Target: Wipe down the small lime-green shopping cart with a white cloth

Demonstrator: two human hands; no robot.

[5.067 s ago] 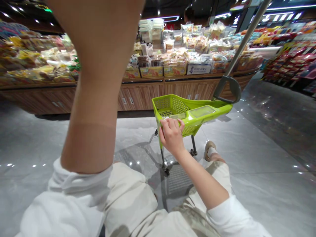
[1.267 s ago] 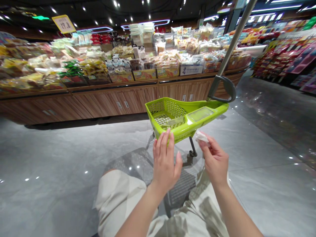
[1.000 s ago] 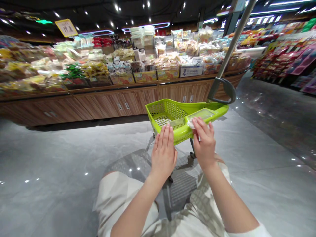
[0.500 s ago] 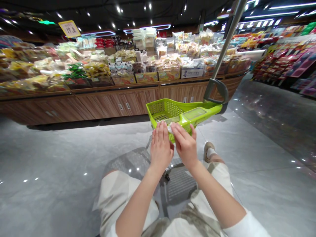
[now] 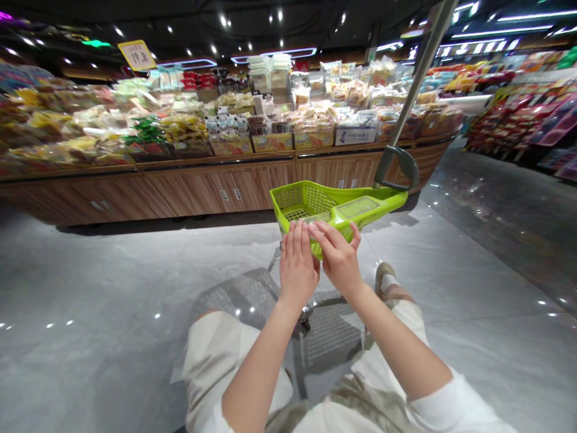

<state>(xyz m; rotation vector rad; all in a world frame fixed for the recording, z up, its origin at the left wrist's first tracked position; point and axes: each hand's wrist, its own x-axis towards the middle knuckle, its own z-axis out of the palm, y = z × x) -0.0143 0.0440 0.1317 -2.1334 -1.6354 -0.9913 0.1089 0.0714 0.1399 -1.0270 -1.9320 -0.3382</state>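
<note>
Both hands meet at the near side of a green shopping cart basket (image 5: 288, 191), with their backs facing up. My left hand (image 5: 298, 264) has its fingers long and pressed together, the thumb hidden beneath. My right hand (image 5: 338, 255) curves in from the right, its fingertips against the left fingertips and one outer finger raised. They look pinched around something small that the fingers hide. The basket has perforated walls, a clear panel (image 5: 358, 207) on its near rim and a grey handle (image 5: 396, 168) at the right end.
A wooden display counter (image 5: 216, 186) stacked with packaged food runs across the back. A metal pole (image 5: 421, 78) rises by the cart handle. My knees frame the cart's lower frame and a caster (image 5: 305, 322) on the shiny grey floor (image 5: 112, 270). More shelves (image 5: 509, 120) stand at right.
My right fingertips have moved left and closed over my left fingertips. A small white thing that showed between them is now hidden. The view has shifted slightly.
</note>
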